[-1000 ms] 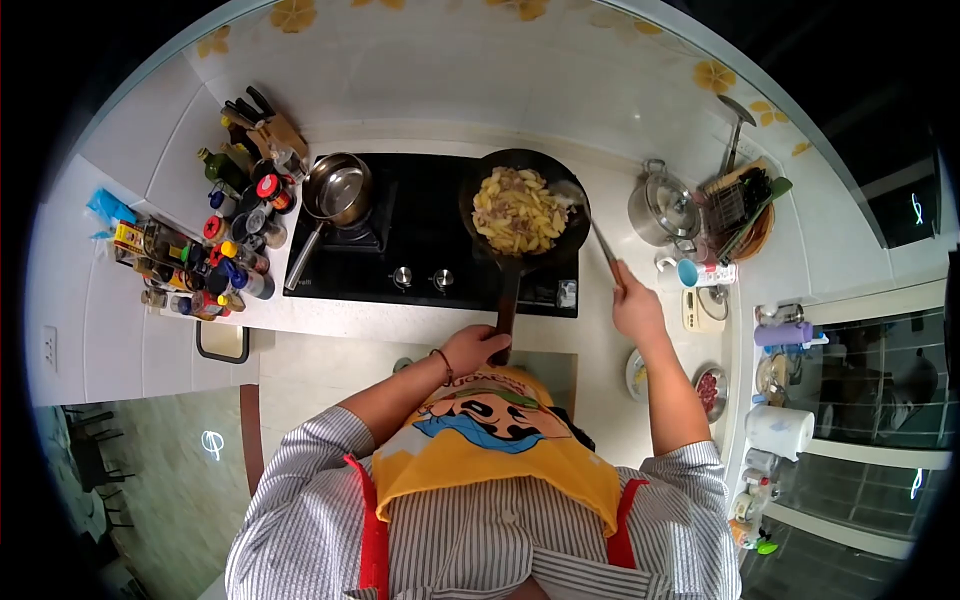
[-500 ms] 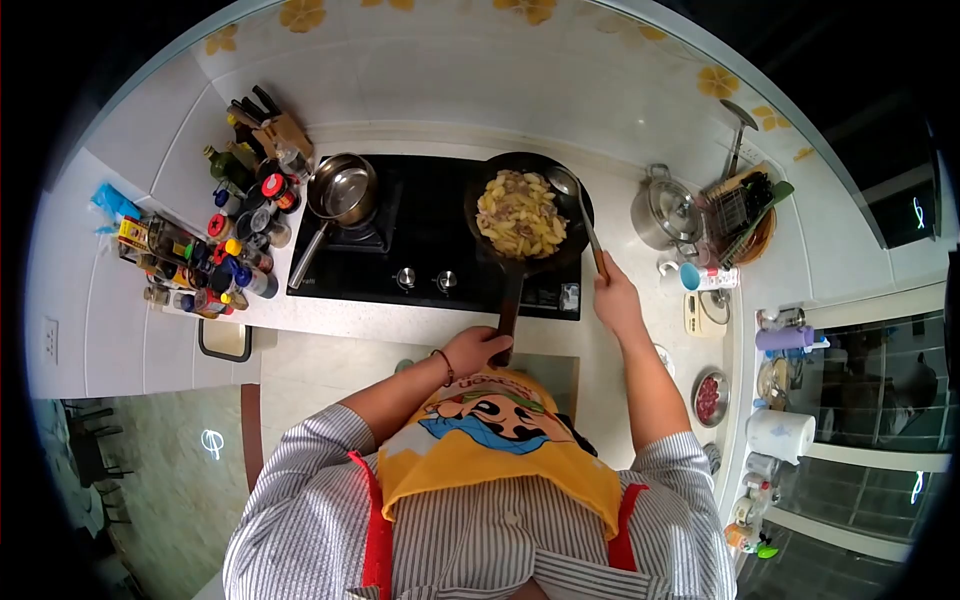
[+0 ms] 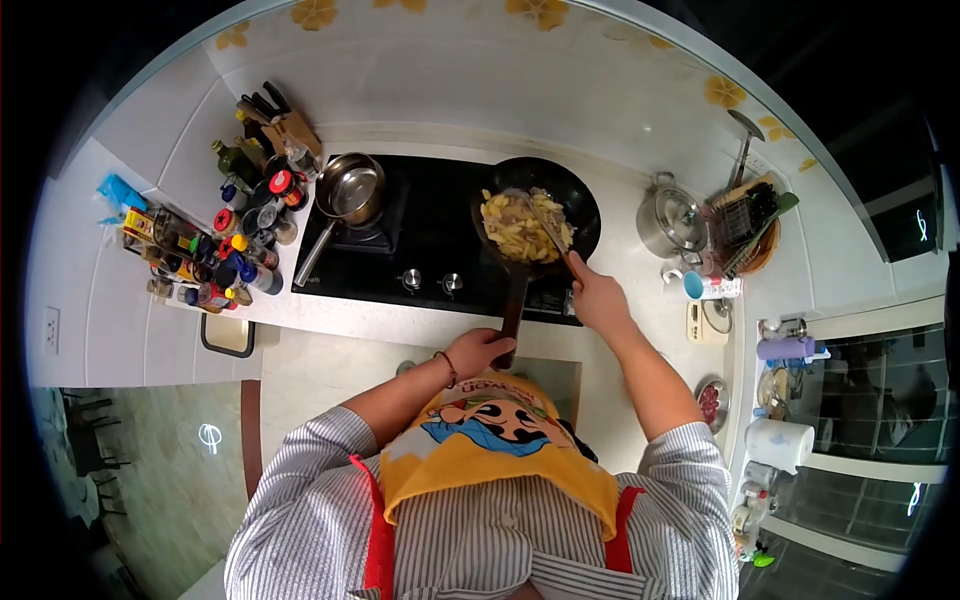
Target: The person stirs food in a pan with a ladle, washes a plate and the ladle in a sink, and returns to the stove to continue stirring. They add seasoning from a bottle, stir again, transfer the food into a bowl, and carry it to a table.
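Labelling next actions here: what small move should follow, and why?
Probably a short push of the utensil rightward with the right hand, spreading the food: the utensil's far end is in the food, the right side of the pan is bare, and the left hand grips the pan handle.

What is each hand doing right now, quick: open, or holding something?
Left hand: closed, holding the pan handle.
Right hand: closed, holding a cooking utensil that reaches into the pan.
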`<state>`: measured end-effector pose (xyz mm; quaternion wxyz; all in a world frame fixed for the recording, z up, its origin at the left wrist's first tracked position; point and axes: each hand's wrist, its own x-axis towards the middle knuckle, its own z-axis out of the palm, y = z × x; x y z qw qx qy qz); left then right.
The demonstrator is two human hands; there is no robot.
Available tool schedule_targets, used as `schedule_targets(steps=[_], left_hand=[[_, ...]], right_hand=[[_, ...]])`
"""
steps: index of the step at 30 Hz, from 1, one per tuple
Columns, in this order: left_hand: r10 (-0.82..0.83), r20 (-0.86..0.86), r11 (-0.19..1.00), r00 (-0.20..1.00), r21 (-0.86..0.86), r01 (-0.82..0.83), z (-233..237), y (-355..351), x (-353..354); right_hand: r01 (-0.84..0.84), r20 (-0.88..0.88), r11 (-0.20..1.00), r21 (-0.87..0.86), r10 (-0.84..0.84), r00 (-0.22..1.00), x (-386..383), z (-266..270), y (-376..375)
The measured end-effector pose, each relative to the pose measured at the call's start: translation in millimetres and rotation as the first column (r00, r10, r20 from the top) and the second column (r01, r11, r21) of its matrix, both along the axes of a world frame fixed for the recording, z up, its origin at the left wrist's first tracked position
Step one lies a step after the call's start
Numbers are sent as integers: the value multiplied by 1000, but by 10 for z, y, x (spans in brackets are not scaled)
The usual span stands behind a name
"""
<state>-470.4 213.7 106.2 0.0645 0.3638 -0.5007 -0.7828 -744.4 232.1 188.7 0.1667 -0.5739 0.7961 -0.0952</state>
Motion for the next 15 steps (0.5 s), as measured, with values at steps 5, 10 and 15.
schedule_targets(steps=[5,10,15], left_hand=[[-58,84,993,995,-94,65,130,-20,6],[-51,83,995,995,-78,58,49,-2,-12],[-41,48,998,998,-50,44,-107,8,-6]], right_hand=[[-118,-236,992,46,125,964,-59,855,258],[-165,-348,974,155,210,914,16,913,235],[-166,-344,973,157,212,915,-113,1502,331]])
